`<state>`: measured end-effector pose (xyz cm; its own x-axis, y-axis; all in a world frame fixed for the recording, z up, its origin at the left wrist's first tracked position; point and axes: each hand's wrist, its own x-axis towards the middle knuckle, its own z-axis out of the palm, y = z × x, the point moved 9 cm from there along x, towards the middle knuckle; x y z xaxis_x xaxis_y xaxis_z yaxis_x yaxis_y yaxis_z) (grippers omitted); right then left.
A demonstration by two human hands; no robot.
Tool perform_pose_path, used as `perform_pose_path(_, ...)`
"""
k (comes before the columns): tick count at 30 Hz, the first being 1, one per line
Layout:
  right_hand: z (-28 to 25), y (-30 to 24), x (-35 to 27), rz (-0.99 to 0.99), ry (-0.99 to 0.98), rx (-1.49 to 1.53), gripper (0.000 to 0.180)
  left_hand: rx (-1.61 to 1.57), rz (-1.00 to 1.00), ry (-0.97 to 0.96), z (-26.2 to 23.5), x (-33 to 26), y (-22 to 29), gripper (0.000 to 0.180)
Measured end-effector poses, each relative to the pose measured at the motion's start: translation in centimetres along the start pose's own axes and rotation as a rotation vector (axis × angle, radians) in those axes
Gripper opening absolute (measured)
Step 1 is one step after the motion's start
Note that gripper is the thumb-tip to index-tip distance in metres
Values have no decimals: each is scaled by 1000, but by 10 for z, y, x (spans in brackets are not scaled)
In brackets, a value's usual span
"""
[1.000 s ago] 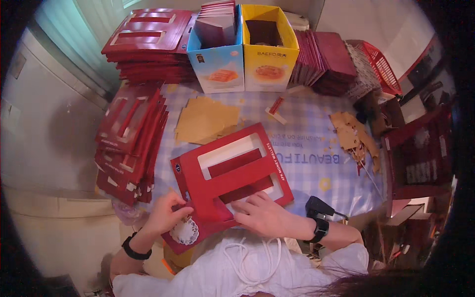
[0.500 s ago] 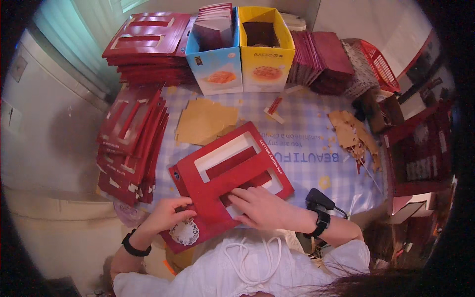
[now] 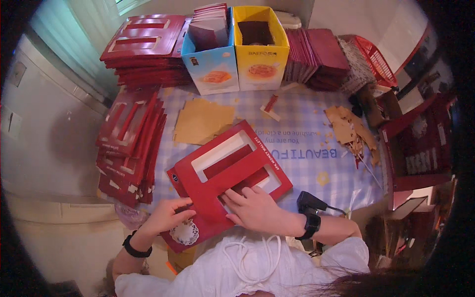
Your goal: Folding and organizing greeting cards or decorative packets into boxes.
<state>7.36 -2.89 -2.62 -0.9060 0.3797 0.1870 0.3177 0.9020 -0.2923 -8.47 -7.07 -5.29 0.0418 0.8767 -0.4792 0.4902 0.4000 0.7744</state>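
A flat red cardboard package (image 3: 198,190) with long cut-out windows and a round white lace-like print lies tilted before me, near my body. At its left edge my left hand (image 3: 170,216) is closed on the card, thumb on top and fingertips partly hidden. My right hand (image 3: 260,210) rests over the lower window, its fingers bent into the opening and the thumb lower down on the card. Those fingertips are partly hidden by the window's edge. Red inserts with pale borders show through both windows.
Red window packages (image 3: 126,133) are stacked at left, more (image 3: 148,42) behind. A blue box (image 3: 213,69) holding cards and a yellow box (image 3: 262,62) stand at the back. Brown card (image 3: 205,121), torn scraps (image 3: 349,128) and a black device (image 3: 311,202) lie on the checked tablecloth (image 3: 297,119).
My right hand has moved slightly left, with its fingers more bent inside the lower window. My left hand keeps its hold on the package. The view has shifted a little.
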Motion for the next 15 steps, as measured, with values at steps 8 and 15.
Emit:
perform_pose_path(8,-4,-1,-1,-37,0,21,47,92,190,-114,10,0,3,19)
perform_pose_path(15,-4,-2,-1,-37,-21,40,45,266,288,-76,9,0,7,22)
